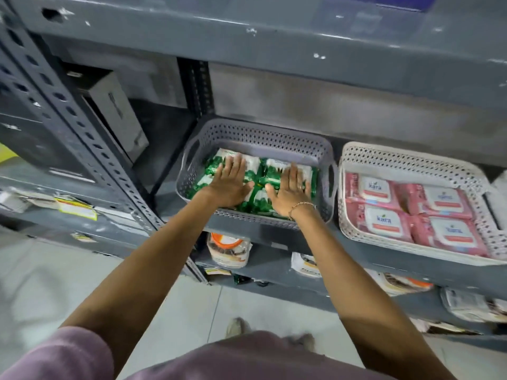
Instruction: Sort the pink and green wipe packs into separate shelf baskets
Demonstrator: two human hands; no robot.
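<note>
Both my hands lie flat on the green packs (264, 200) in the grey basket (255, 138). My left hand (229, 185) presses the left half of the layer, and my right hand (288, 194), with a thin bracelet (301, 207) at the wrist, presses the right half. The fingers of both are stretched out straight and a little spread, palms down. Neither hand grips anything; they only rest on the wrappers.

The green packs sit directly under my palms, filling the basket floor side by side, their long sides running away from me toward the back wall of the basket. My fingers point the same way, so each hand lies along a pack, not across it.

The pink packs (411, 212) are in the white basket (411, 157) just beside the grey one, on my right on the same shelf (247, 231). Four of them show, label up, lying flat. My right hand is the nearer one to them, with only the two basket walls between.

I see no pink among the green and no green among the pink, so I judge the sorting nearly done. What remains looks like levelling the green layer, which needs only a downward push from where my palms already are.
</note>
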